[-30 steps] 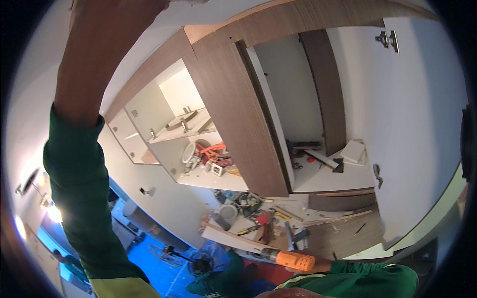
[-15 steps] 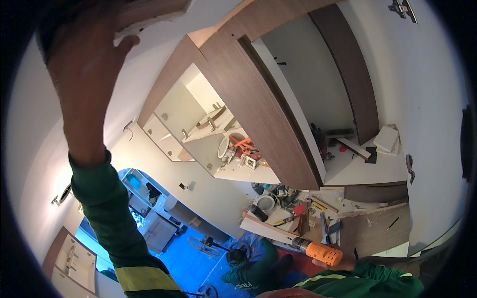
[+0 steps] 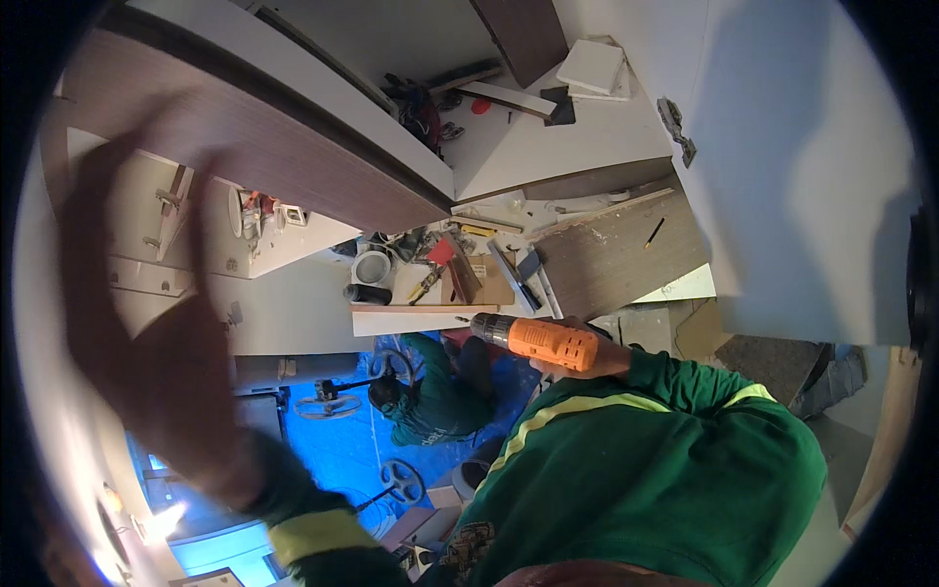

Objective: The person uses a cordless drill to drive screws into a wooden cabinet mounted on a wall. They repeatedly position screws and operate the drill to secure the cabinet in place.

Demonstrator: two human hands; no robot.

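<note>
My left hand (image 3: pixel 171 362) is raised in front of the wood-grain cabinet, blurred by motion, with its fingers apart and nothing in it. My right hand (image 3: pixel 608 360) grips an orange and black cordless drill (image 3: pixel 550 340), partly hidden behind the drill's body. A thin bit (image 3: pixel 463 318) sticks out of the chuck and points left, over the edge of the cluttered work surface. Just past the drill lie a brown wood-grain board (image 3: pixel 616 240) and a pencil (image 3: pixel 655 232) on top of it.
Tools, wood offcuts, a roll of pale tape (image 3: pixel 372 266) and a dark cylinder (image 3: pixel 367 293) crowd the surface. An open white door (image 3: pixel 782 176) stands at the right. Below, a person in green (image 3: pixel 440 401) crouches on blue floor covering (image 3: pixel 342 440) beside spoked wheels.
My left hand has come down from the pale panel with its wooden edge overhead. The view has tilted down and right, and the drill in my right hand now appears higher and further left.
</note>
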